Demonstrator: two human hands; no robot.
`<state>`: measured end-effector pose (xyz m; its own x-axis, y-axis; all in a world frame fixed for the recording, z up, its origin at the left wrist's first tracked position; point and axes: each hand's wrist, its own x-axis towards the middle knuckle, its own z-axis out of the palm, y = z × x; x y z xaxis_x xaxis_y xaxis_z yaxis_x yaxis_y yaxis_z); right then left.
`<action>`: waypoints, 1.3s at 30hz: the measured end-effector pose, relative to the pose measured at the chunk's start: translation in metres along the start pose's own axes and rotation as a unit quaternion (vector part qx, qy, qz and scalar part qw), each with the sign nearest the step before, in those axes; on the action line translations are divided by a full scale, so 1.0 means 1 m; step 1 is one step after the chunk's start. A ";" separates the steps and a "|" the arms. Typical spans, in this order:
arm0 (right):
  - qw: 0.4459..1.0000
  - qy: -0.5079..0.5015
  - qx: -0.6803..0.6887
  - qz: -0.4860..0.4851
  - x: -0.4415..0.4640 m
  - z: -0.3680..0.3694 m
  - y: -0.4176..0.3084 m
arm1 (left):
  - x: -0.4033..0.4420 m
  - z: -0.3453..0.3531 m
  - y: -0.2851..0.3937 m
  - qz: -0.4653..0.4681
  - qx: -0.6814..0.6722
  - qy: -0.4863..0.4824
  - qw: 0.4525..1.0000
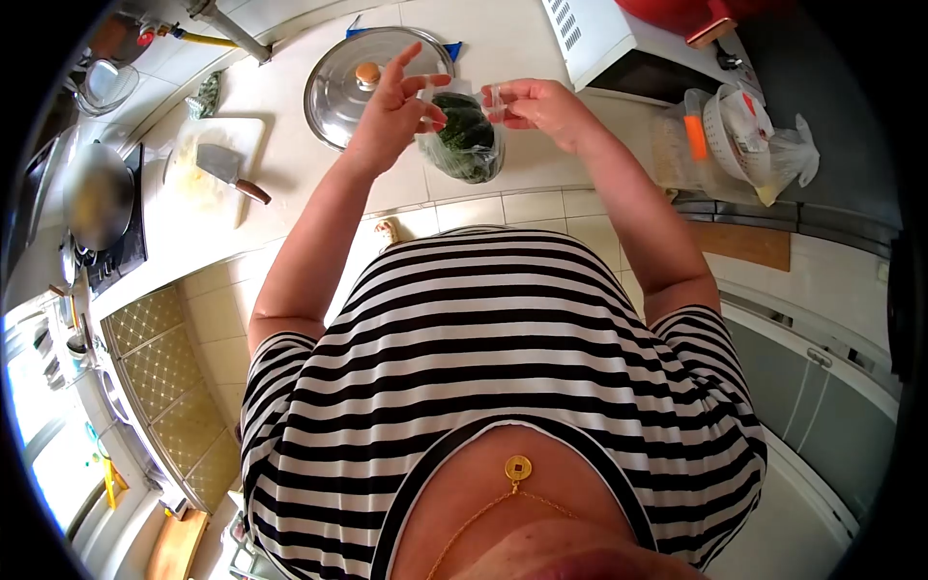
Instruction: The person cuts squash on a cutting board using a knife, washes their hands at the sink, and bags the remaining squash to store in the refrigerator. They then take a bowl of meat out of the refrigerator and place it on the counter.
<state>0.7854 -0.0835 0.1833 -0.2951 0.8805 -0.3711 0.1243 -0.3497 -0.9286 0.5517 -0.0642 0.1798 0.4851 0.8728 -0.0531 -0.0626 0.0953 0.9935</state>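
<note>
A clear plastic bag [471, 166] stands on the counter in front of me, its mouth stretched between my two hands. Dark green vegetables [462, 121] fill it; their exact kind is hard to make out through the film. On the left rim, my left hand [394, 114] grips the plastic, with one finger raised away from it. The opposite rim is pinched between the fingers of my right hand [541, 108]. A steel pot lid [333, 92] with a round wooden-looking knob lies just behind and left of my left hand.
Further left, a cleaver [220, 162] rests on a white cutting board [249, 145] with pale chopped bits. A pan [100, 196] sits on the stove [126, 251]. To the right are a white appliance [619, 48], a white basket [730, 130] and plastic bags [788, 155].
</note>
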 end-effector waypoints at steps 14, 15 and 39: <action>0.992 0.120 0.028 0.030 0.021 -0.055 0.066 | 0.083 0.068 -0.048 0.107 0.365 -0.084 0.921; 0.991 0.132 0.016 0.031 0.023 -0.059 0.070 | 0.087 0.069 -0.051 0.102 0.388 -0.103 0.910; 0.929 0.285 0.188 0.141 0.051 -0.091 0.134 | 0.094 0.082 -0.114 0.103 0.634 -0.040 0.766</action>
<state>0.8733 -0.0567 0.0408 0.2621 0.7264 -0.6353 -0.2509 -0.5844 -0.7717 0.6763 -0.0322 0.0701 0.6335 0.7702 0.0745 0.7273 -0.6255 0.2825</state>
